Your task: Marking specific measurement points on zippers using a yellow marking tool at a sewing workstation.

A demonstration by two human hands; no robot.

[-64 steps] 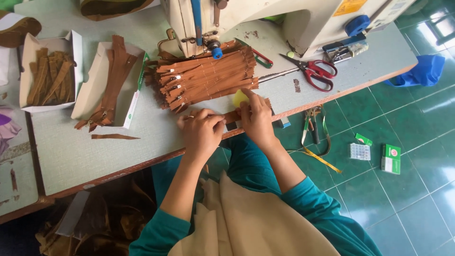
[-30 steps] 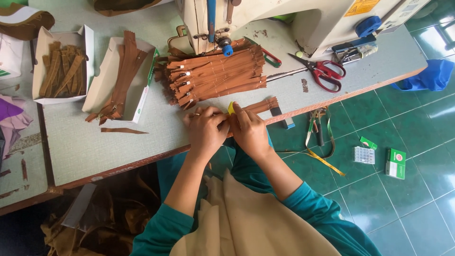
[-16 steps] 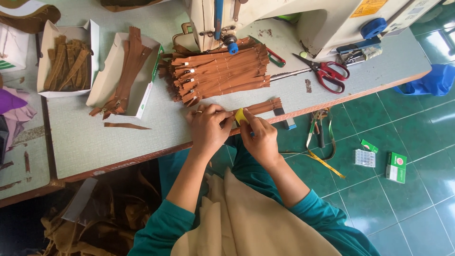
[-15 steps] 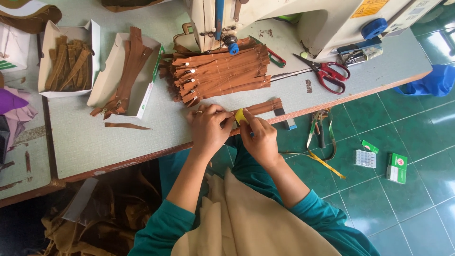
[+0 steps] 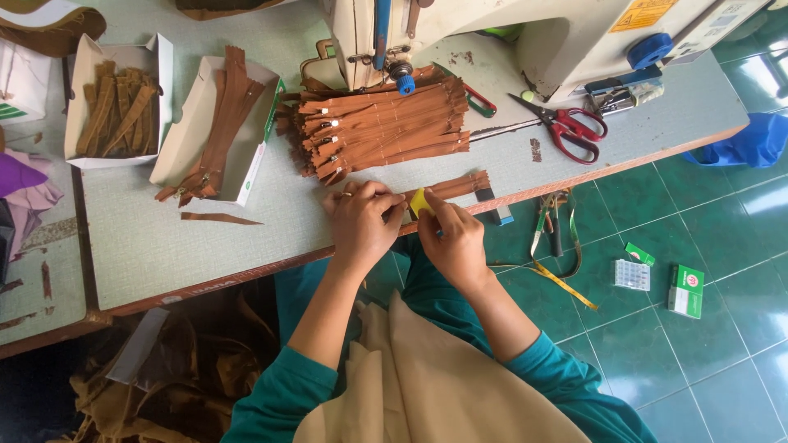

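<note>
My left hand (image 5: pixel 361 223) presses down on a brown zipper (image 5: pixel 453 186) that lies flat near the table's front edge. My right hand (image 5: pixel 453 239) pinches a small yellow piece (image 5: pixel 419 201) against the zipper, right beside the left fingers. Just behind both hands lies a stack of several brown zippers (image 5: pixel 379 127), below the needle head of a cream sewing machine (image 5: pixel 460 33).
Red-handled scissors (image 5: pixel 566 127) lie to the right of the stack. Two white boxes (image 5: pixel 185 131) (image 5: pixel 115 102) at the left hold more brown zippers. A loose brown strip (image 5: pixel 220 218) lies on the grey table (image 5: pixel 139 238). Small boxes (image 5: pixel 685 291) sit on the green floor.
My hands have slid a little left along the zipper, and the right hand has brought the yellow piece onto it. The view has shifted slightly.
</note>
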